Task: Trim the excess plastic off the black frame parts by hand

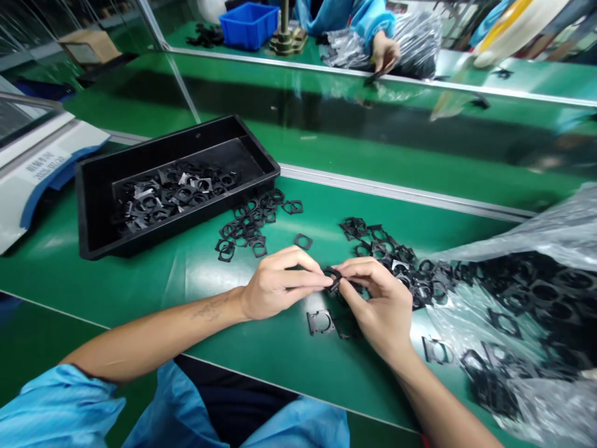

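My left hand (280,285) and my right hand (377,305) meet over the green bench top (261,348), both pinching a small black ring-shaped gasket (333,280) between their fingertips. Just below them lies a flat black square frame with a round hole (320,322). Loose heaps of similar black frames (252,227) (392,258) spread on both sides of my hands. A black plastic tray (177,149) holds many more at the upper left. A clear plastic bag (527,311) full of black frames lies at the right, near my right hand.
An aluminium rail (401,193) runs across the bench behind the parts, with a transparent panel (181,81) rising near it. Beyond, a co-worker's hand (385,53) works at a plastic bag, next to a blue bin (249,25). A white machine (41,162) stands at the left.
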{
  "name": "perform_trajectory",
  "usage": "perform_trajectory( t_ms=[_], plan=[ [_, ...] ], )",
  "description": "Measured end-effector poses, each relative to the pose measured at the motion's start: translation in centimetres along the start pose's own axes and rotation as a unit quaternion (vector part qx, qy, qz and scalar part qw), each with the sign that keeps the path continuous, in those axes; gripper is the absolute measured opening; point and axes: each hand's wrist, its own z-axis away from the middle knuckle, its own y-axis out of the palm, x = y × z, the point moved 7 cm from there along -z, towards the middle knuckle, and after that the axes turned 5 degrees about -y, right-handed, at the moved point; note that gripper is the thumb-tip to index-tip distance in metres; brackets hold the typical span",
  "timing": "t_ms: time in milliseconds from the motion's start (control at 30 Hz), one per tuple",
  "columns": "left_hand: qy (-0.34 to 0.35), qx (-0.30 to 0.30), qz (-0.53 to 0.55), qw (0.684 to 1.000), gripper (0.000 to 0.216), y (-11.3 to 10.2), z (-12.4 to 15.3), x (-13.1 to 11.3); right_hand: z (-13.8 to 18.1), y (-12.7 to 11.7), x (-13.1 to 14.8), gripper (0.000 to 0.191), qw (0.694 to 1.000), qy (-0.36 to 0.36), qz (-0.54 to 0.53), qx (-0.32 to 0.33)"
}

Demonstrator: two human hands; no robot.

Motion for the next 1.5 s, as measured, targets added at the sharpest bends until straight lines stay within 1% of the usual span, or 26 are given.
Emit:
perform_trajectory(
  t_ms=[167, 400, 600, 667, 733, 867, 933, 1033, 1133, 1267, 1333, 1500],
  plan=[
    [0.004, -0.008, 0.006, 1.000, 0.016, 0.0, 0.1, 0.1, 0.0, 0.0, 0.0, 0.010, 1.000, -0.003, -0.001, -0.003],
    [-0.012, -0.012, 0.019, 1.000, 0.017, -0.2, 0.1, 0.4, 0.0, 0.1, 0.1, 0.010, 1.000, 0.000, 0.003, 0.003],
    [-0.079, -0.017, 0.049, 0.996, 0.012, -0.4, -0.2, 1.2, 0.2, 0.3, -0.3, 0.005, 1.000, 0.021, -0.014, 0.006],
    [-0.097, -0.025, 0.055, 0.993, 0.011, -0.5, -0.2, 1.6, 0.1, 0.2, -0.2, 0.004, 1.000, 0.013, -0.001, 0.007],
    [-0.108, -0.034, 0.061, 0.992, 0.009, -0.5, -0.2, 1.8, 0.0, 0.0, 0.1, 0.002, 1.000, -0.011, 0.023, 0.008],
    [-0.135, -0.034, 0.067, 0.988, 0.009, -0.4, -0.1, 2.3, -0.2, -0.2, 1.0, 0.008, 0.996, -0.061, 0.058, 0.013],
    [-0.147, -0.031, 0.066, 0.986, 0.009, -0.3, 0.0, 2.5, -0.1, -0.2, 1.2, 0.008, 0.996, -0.066, 0.061, 0.015],
    [-0.149, -0.029, 0.060, 0.987, 0.009, -0.3, 0.0, 2.6, 0.0, -0.1, 1.0, 0.006, 0.997, -0.053, 0.058, 0.012],
    [-0.119, -0.015, 0.045, 0.992, 0.007, -0.1, 0.1, 2.2, 0.1, -0.3, 0.9, 0.005, 0.997, -0.045, 0.063, -0.009],
    [-0.070, 0.032, 0.043, 0.996, 0.009, 0.4, 0.2, 1.2, -0.1, -0.6, 1.4, 0.009, 0.992, -0.084, 0.093, -0.021],
    [-0.066, 0.048, 0.049, 0.995, 0.011, 0.5, 0.2, 1.0, -0.1, -0.6, 1.7, 0.011, 0.988, -0.111, 0.107, -0.015],
    [-0.085, 0.080, 0.083, 0.990, 0.019, 0.6, 0.1, 0.9, 0.3, -0.3, 2.1, 0.015, 0.977, -0.156, 0.143, -0.005]
  ],
)
